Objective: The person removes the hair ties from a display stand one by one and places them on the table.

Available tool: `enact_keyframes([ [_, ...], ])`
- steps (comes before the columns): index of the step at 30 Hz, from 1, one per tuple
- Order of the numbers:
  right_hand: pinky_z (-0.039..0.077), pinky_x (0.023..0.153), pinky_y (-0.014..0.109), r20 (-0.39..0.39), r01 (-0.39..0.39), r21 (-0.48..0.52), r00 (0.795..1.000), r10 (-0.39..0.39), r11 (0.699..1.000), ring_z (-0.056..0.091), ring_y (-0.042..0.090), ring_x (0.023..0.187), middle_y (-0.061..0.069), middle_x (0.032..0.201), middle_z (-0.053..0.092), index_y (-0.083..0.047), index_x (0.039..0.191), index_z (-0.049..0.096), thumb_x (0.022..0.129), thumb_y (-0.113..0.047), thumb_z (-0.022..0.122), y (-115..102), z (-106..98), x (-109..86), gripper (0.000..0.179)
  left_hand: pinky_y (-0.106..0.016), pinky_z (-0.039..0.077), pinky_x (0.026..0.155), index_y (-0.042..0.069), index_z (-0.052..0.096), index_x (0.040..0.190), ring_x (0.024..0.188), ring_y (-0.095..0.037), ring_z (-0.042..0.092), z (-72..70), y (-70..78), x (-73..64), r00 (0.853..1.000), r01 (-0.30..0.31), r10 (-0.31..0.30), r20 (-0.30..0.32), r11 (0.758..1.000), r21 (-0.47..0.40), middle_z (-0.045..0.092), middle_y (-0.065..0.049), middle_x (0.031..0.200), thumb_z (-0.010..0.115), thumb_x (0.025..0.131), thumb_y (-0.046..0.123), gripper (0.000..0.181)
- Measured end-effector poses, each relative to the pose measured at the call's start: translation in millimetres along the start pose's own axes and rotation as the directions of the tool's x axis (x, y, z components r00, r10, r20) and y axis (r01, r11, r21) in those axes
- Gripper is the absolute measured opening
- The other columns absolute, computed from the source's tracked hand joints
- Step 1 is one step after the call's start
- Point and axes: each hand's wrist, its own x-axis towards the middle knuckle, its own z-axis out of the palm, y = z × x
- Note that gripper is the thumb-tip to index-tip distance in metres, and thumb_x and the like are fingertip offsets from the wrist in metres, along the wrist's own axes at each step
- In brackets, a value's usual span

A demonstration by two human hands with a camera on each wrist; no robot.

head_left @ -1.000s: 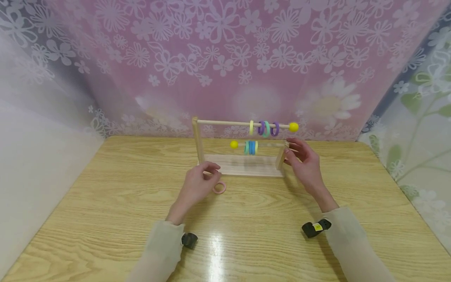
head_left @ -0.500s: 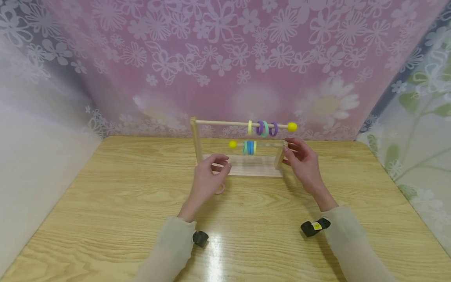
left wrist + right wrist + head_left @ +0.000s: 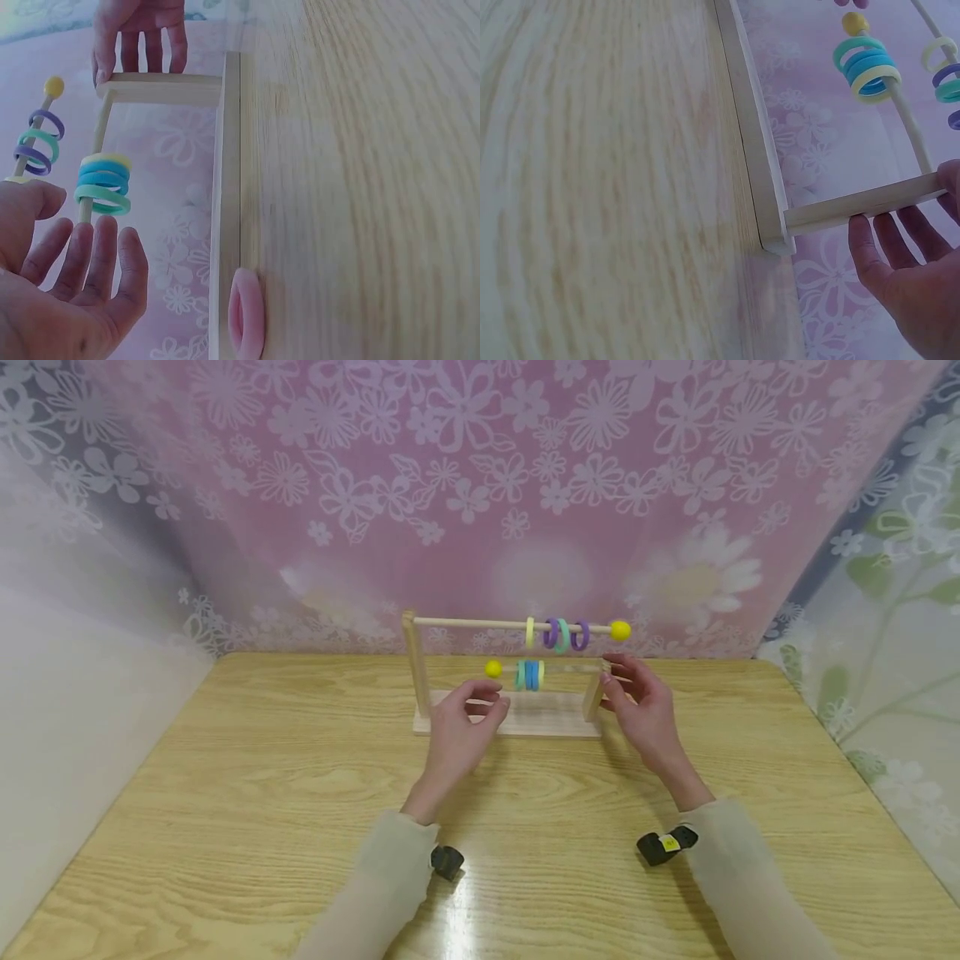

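Note:
A wooden ring stand [image 3: 547, 724] has two horizontal rods, each tipped with a yellow ball. On the lower rod sit green, blue and pale yellow rings [image 3: 532, 675]. The upper rod [image 3: 472, 624] carries yellow, purple and green rings. My right hand [image 3: 647, 714] grips the short post [image 3: 862, 202], thumb on one side and fingers on the other. With loosely bent fingers and nothing held, my left hand [image 3: 463, 731] hovers just below the lower rod's yellow ball [image 3: 492, 669]. A pink ring [image 3: 246, 313] shows by the base in the left wrist view; the head view hides it behind my left hand.
The stand's tall post [image 3: 416, 668] rises on the left. Beneath everything is a wood-grain table [image 3: 247, 827]. A pink flowered curtain [image 3: 480, 485] hangs right behind its far edge.
My left hand has moved right and farther from me, past the pink ring, toward the lower rod's ball. The right hand stays on the short post.

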Motion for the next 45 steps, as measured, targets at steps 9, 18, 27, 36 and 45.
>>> enact_keyframes([
  [9,0.060,0.081,0.021,0.010,0.018,-0.003,1.000,-0.018,1.000,0.065,0.017,0.108,0.020,0.127,0.059,-0.001,0.141,0.055,0.105,-0.018,0.057,-0.7,0.2,0.1,0.040,-0.029,0.062,0.077,0.010,0.074,0.110,0.091,-0.028,0.075,14.0,-1.6,4.9,0.997,0.014,-0.018,-0.072,0.998,-0.058,0.075,-0.008,0.105,0.075,0.092,0.018,0.020],
  [18,0.060,0.081,0.022,0.006,0.002,-0.014,1.000,-0.002,1.000,0.066,0.018,0.109,0.015,0.127,0.059,-0.002,0.141,0.056,0.105,-0.019,0.057,1.0,1.2,0.6,0.039,-0.029,0.062,0.073,0.004,0.073,0.111,0.090,-0.032,0.074,26.7,-1.7,8.6,0.993,0.004,-0.020,-0.113,0.991,-0.133,0.074,-0.014,0.105,0.076,0.091,0.014,0.023],
  [27,0.060,0.080,0.020,0.010,-0.002,-0.008,1.000,0.002,1.000,0.066,0.016,0.109,0.017,0.128,0.059,-0.002,0.141,0.055,0.105,-0.020,0.058,2.1,1.2,0.8,0.040,-0.029,0.062,0.074,0.007,0.074,0.113,0.091,-0.034,0.074,34.7,0.2,9.7,0.993,0.029,-0.046,-0.112,0.989,-0.144,0.074,-0.014,0.105,0.074,0.091,0.013,0.023],
  [36,0.060,0.082,0.021,0.019,-0.002,-0.023,1.000,0.002,1.000,0.064,0.017,0.109,0.019,0.130,0.059,-0.004,0.143,0.054,0.106,-0.021,0.056,1.9,-0.3,-1.1,0.041,-0.030,0.062,0.078,0.009,0.073,0.112,0.091,-0.030,0.074,38.4,1.0,10.8,0.994,0.030,-0.041,-0.100,0.994,-0.102,0.073,-0.011,0.103,0.073,0.092,0.016,0.022],
  [45,0.059,0.083,0.021,0.022,0.004,-0.027,1.000,-0.003,1.000,0.064,0.017,0.110,0.020,0.131,0.059,-0.005,0.144,0.054,0.106,-0.021,0.056,2.1,-1.7,-2.2,0.041,-0.035,0.060,0.082,0.012,0.074,0.115,0.091,-0.024,0.072,39.6,-0.1,11.7,0.995,0.082,-0.085,-0.056,0.995,-0.054,0.073,-0.008,0.103,0.072,0.094,0.023,0.024],
])
